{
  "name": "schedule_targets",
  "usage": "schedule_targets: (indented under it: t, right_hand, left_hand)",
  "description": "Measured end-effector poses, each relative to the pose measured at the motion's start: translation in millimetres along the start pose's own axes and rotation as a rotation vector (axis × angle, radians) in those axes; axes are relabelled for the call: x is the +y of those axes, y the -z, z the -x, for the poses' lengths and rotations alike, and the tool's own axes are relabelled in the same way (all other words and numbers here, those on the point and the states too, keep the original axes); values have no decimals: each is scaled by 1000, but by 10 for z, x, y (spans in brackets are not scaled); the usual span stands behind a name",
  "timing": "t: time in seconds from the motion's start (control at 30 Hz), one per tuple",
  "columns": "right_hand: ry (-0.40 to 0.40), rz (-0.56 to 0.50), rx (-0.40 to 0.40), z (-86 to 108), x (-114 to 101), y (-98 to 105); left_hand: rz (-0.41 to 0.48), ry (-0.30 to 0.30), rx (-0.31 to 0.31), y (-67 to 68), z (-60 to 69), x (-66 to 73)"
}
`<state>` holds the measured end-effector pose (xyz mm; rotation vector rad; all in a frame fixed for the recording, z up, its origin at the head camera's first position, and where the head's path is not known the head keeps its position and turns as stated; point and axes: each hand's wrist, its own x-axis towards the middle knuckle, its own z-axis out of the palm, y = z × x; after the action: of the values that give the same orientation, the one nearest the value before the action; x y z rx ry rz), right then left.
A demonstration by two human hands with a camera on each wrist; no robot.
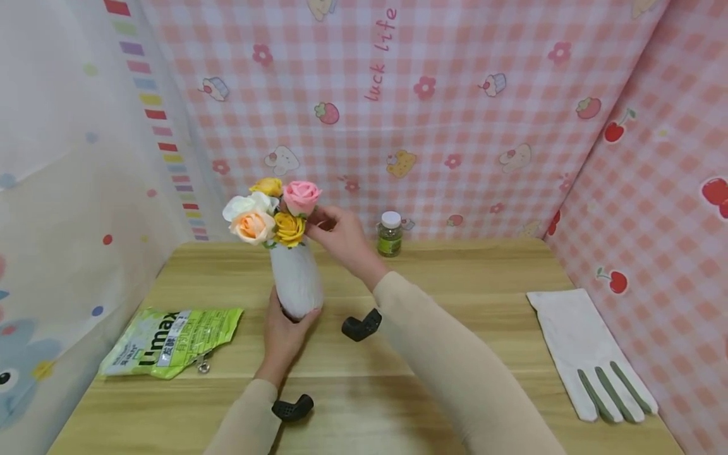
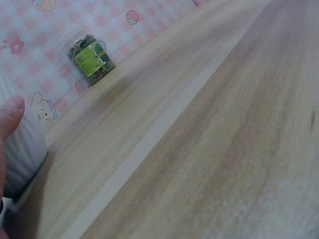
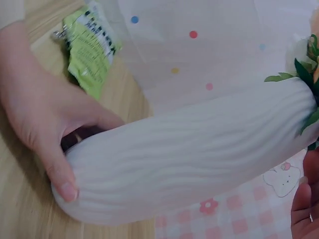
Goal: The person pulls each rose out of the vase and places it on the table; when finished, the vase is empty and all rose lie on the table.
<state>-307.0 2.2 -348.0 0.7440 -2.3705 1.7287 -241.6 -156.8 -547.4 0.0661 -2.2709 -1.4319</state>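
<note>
At the counter (image 1: 472,284), left of centre, my left hand (image 1: 286,338) grips the leaning vase (image 1: 296,278) low; its flowers (image 1: 290,228) lie left of my right hand (image 1: 345,241), whose hold I can't tell.

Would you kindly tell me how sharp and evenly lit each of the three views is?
Head view: fairly sharp, with a soft shadow on the table between the sleeves; left wrist view: hazy, with a pale glare at lower right; right wrist view: soft, lettering on the green bag smeared, though ridges on the white vase show.
</note>
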Motion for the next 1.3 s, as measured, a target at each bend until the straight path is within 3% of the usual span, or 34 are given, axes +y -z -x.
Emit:
schedule_targets:
  t: [0.3, 0.53, 0.8, 1.07, 1.17, 1.3]
  right_hand:
    - [27, -97, -56, -42, -37, -26]
    - [5, -59, -89, -75, -50, -30]
    - [-27, -77, -50, -66, -120, -11]
    - [138, -172, 43, -112, -293, 95]
    - [202, -154, 46, -125, -330, 131]
    - [239, -40, 56, -118, -347, 183]
  left_hand:
    - [-11, -24, 1, 32, -22, 12]
    - [-2, -32, -3, 24, -17, 14]
    - [-12, -33, -4, 20, -2, 21]
    - [-51, -16, -15, 8, -4, 1]
    - [-54, -8, -20, 10, 2, -4]
    - [-59, 7, -26, 18, 13, 4]
